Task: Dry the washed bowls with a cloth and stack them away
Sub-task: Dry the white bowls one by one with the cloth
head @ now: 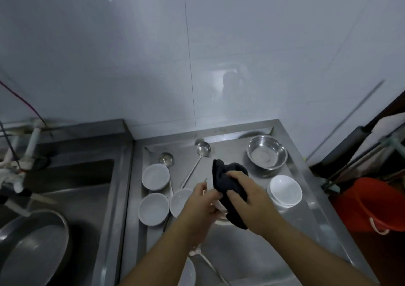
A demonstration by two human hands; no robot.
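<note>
At the bottom edge a white spoon (190, 272) is cut off by the frame and partly hidden behind the left forearm, so its shape is hard to make out. Just above centre-bottom a white bowl (219, 204) is held over the steel counter (252, 253); only a sliver of its rim is seen, the rest being covered by a dark cloth (228, 187) and the hands. The bowl is gripped at its 9 o'clock edge by the left hand (202, 200), fingers curled round the rim. The cloth is pressed against the bowl by the right hand (247, 196), whose fingers are curled over the fabric and hold it.

At 9 o'clock from the hands, three white bowls (154, 209) are set upright close together; nothing can be seen in them. At 3 o'clock a stack of white bowls (286, 190) is seen, the count being unclear. At 1 o'clock a steel bowl (267, 152) stands, seemingly holding nothing. At 12 o'clock a ladle (203, 148) lies on the counter, and a second ladle (166, 159) is partly hidden behind the farthest white bowl. At far left a sink (72, 189) holds a large steel basin (32, 246), cut off by the frame. At far right a red bucket (370, 204) is seen, blurred.
</note>
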